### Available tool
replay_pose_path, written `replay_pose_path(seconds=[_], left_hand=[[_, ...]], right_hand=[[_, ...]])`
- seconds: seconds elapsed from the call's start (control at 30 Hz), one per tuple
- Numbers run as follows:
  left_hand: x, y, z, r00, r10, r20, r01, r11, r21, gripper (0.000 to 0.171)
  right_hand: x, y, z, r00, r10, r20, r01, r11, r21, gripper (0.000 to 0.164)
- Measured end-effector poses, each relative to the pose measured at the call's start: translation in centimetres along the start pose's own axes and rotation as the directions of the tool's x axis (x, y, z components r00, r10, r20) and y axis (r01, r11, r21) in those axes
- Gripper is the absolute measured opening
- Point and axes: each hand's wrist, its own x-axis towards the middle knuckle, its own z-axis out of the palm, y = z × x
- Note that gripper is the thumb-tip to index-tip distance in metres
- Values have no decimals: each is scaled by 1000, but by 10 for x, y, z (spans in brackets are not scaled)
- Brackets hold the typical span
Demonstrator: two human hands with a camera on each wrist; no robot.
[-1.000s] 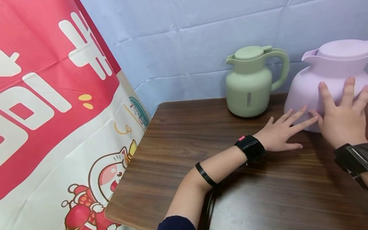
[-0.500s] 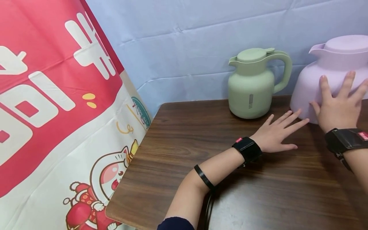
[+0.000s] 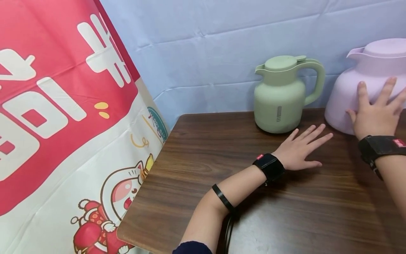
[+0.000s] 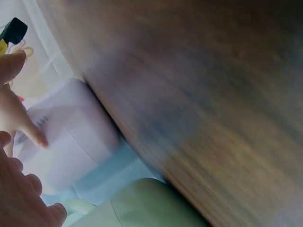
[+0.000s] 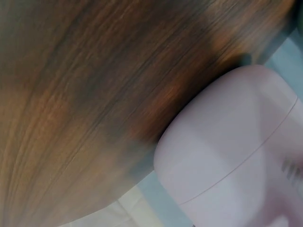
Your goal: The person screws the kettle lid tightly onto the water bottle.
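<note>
A lilac vacuum jug [image 3: 344,97] with a lid and pouring spout stands at the back right of the table, cut off by the frame edge in the head view. My right hand [image 3: 377,118] lies against its front with fingers straight and spread. Low over the table, my left hand [image 3: 295,151] has its fingers spread and holds nothing, just in front of the green vacuum jug [image 3: 279,102]. That green jug is upright, its handle to the right. In the right wrist view, the lilac jug's lower body [image 5: 218,142] shows while most of the hand is hidden.
Both jugs stand on a brown wood-grain table [image 3: 203,158] against a pale blue cloth backdrop [image 3: 222,53]. A red and white printed banner [image 3: 63,141] hangs along the left side. A dark cable [image 3: 227,234] runs below my left forearm.
The lilac jug has slid back towards the backdrop and a little right, with my right hand against it. My left hand has drawn away from that jug to the left.
</note>
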Motion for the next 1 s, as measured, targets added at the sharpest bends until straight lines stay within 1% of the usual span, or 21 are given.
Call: replay_pose_path(seconds=[0.2,0.3,0.37,0.43,0.47,0.53,0.6,0.67,0.73,0.8,0.83,0.87,0.93,1.0], left_hand=[[-2,-17,5,1000,-28,-6,28,1000,-7,89],[-7,-30,9,999,-50,-6,50,998,-29,89],[-9,-39,10,998,-59,-25,57,997,-60,86],[-12,-50,12,994,-68,-80,60,993,-103,81],[-13,-56,12,990,-73,-121,58,990,-125,77],[-14,-69,13,975,-92,-204,61,986,-155,69],[-14,-81,15,955,-117,-272,73,983,-166,61],[-15,-92,15,942,-156,-296,109,980,-168,58],[-16,-103,14,939,-214,-270,170,969,-178,59],[-15,-116,10,932,-286,-222,243,949,-201,64],[-14,-122,7,926,-326,-190,285,935,-211,69],[-13,-130,4,919,-363,-157,327,920,-215,74],[-10,-147,0,897,-429,-105,403,892,-204,81],[-8,-166,-2,873,-479,-89,460,871,-172,87]], right_hand=[[9,-2,2,998,26,63,-26,1000,3,77],[8,-3,3,996,33,78,-32,999,-8,78],[4,-1,4,995,54,79,-53,999,-7,80],[-3,1,6,994,75,73,-76,997,2,84],[-7,1,7,994,81,72,-82,997,14,86],[-13,2,11,990,81,118,-82,997,4,87],[-18,1,16,981,47,186,-46,999,-13,88],[-21,-1,24,964,-22,265,30,999,-28,86],[-23,-4,33,936,-80,343,93,995,-23,84],[-22,-8,42,913,-117,391,126,992,1,86],[-20,-10,45,901,-124,416,132,991,8,89],[-18,-12,47,893,-123,433,127,992,20,92],[-11,-17,48,876,-110,470,110,994,28,101],[-1,-23,46,864,-103,492,100,994,33,108]])
